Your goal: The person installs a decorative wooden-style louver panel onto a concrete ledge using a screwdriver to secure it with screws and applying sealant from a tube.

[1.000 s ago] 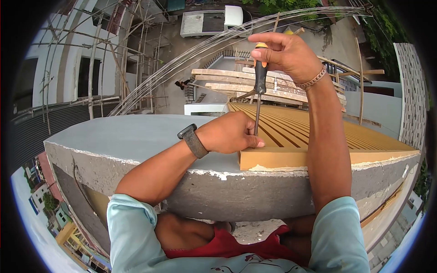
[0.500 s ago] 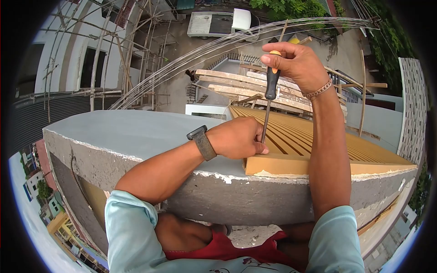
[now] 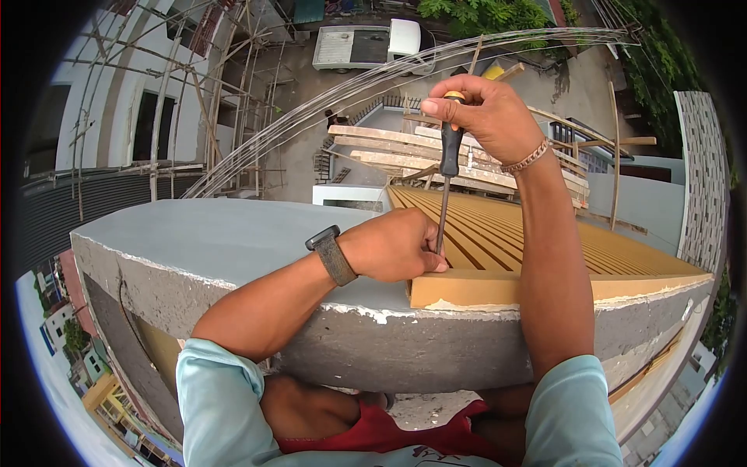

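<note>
A screwdriver (image 3: 450, 148) with a black and yellow handle stands nearly upright, tip down. My right hand (image 3: 492, 113) grips the top of its handle. Low on the shaft, my left hand (image 3: 397, 244) is closed around or against the metal, its thumb near the tip. Both touch or hover at the end of a tan slatted panel (image 3: 498, 233), whose edge strip (image 3: 467, 288) lies along the wall top. The tip and whatever is under it are hidden by my left fingers.
A grey concrete ledge (image 3: 202, 233) extends left, above a rough wall face (image 3: 405, 346). Beyond and below are stacked planks (image 3: 389, 145), a bundle of wires (image 3: 311, 97), scaffolding poles (image 3: 159, 117) and a parked white truck (image 3: 366, 44).
Both hands and the screwdriver have shifted slightly left in view, along with much of the scene. The grip on the screwdriver looks the same.
</note>
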